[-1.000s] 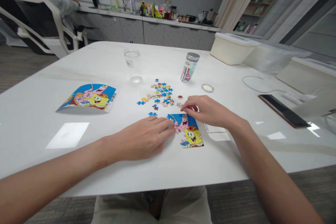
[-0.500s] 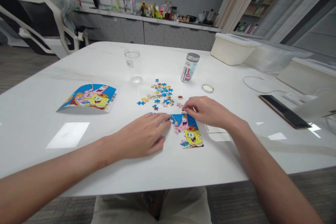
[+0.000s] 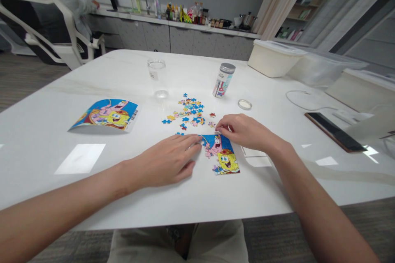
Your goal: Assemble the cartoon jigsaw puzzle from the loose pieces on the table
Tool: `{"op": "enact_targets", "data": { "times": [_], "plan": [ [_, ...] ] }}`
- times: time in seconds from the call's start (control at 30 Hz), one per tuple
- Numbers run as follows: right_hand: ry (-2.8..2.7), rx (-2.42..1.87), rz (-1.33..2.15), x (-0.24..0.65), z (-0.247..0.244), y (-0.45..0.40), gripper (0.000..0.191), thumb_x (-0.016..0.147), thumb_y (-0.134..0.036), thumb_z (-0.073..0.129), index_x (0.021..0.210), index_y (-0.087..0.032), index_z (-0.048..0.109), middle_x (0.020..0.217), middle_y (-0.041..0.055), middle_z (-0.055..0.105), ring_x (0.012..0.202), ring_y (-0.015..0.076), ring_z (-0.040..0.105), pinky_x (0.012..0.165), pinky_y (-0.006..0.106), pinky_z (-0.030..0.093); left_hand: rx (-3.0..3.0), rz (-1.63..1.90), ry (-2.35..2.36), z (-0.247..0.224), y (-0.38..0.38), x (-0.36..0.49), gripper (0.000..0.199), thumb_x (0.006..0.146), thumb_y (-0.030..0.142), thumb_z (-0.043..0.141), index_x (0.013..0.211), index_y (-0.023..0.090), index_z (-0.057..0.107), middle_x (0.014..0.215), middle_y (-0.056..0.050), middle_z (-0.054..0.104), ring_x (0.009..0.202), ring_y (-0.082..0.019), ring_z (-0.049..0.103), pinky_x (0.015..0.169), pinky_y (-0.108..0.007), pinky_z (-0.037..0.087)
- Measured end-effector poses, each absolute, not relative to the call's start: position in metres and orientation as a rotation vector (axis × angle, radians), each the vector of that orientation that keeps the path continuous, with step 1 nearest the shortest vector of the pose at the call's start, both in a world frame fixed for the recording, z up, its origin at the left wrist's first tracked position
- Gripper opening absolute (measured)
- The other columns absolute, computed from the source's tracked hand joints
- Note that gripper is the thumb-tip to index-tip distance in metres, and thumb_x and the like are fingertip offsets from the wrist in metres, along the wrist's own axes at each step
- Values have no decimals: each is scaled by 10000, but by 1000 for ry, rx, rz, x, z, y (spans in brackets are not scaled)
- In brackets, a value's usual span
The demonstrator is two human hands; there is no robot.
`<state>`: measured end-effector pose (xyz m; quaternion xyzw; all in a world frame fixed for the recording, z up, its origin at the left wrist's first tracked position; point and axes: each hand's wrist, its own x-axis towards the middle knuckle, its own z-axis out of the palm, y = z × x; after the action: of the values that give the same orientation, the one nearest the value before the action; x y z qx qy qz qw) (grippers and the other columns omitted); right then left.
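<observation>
A partly assembled jigsaw puzzle [image 3: 226, 160] with a yellow and a pink cartoon figure lies on the white table in front of me. My left hand [image 3: 168, 160] rests flat at its left side, fingers stretched out and fingertips touching its upper left corner. My right hand [image 3: 236, 129] is closed at the upper edge, fingers curled in and thumb near the puzzle; whatever they may hold is hidden. Behind the hands lies a heap of loose puzzle pieces [image 3: 193, 109]. One blue puzzle piece [image 3: 180, 134] shows just beyond my left fingers.
To the left lies a curved picture sheet [image 3: 106, 115] with the same figures. An uncovered clear jar [image 3: 158, 78], a lidded printed jar [image 3: 224, 80] and a round lid [image 3: 245, 104] stand farther back. At right are a phone [image 3: 335, 131], a cable [image 3: 304, 100] and plastic bins [image 3: 274, 59].
Both hands and the puzzle stay almost in place. The whole view has shifted very slightly, and the blue piece beyond my left fingers shows a little more.
</observation>
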<state>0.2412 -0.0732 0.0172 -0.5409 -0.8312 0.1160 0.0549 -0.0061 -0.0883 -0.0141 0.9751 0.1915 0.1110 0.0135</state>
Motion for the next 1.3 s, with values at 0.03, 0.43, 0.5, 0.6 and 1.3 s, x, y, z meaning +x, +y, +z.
{"op": "enact_targets", "data": {
  "times": [0.03, 0.43, 0.5, 0.6, 1.3],
  "plan": [
    [-2494, -1691, 306, 242, 17, -73, 268, 908, -307, 456, 913, -196, 700, 880, 53, 695, 758, 171, 593, 653, 279, 386, 3036, 342, 591, -14, -88, -6, 249, 896, 191, 443, 1119, 125, 534, 1282, -162, 556, 1081, -256, 575, 897, -401, 486],
    [-2236, -1959, 199, 259, -5, -60, 310, 926, -323, 464, 1148, -162, 607, 1115, 128, 599, 966, 235, 614, 849, 354, 462, 3042, 332, 561, -13, -89, -6, 181, 909, 164, 435, 1048, 131, 546, 1158, -139, 592, 965, -234, 581, 832, -381, 484],
    [-2288, -1790, 298, 250, -7, -60, 295, 923, -348, 490, 1134, -183, 612, 1106, 110, 586, 967, 220, 610, 879, 354, 462, 3059, 351, 556, -13, -90, -6, 168, 908, 154, 436, 1034, 134, 544, 1144, -137, 598, 957, -230, 582, 827, -371, 484],
    [-2243, -1679, 320, 239, -11, -59, 226, 907, -353, 537, 1035, -194, 633, 1056, 88, 582, 943, 209, 604, 858, 350, 471, 3076, 369, 550, -12, -91, -6, 156, 904, 144, 438, 1022, 141, 540, 1125, -131, 606, 965, -228, 584, 826, -360, 483],
    [-2090, -1413, 709, 236, -1, -60, 45, 776, -213, 651, 765, -178, 626, 773, 15, 681, 676, 125, 587, 632, 257, 439, 3053, 307, 508, -11, -92, -6, 176, 914, 117, 435, 1053, 141, 541, 1145, -124, 600, 1020, -232, 581, 854, -369, 476]
  ]
}}
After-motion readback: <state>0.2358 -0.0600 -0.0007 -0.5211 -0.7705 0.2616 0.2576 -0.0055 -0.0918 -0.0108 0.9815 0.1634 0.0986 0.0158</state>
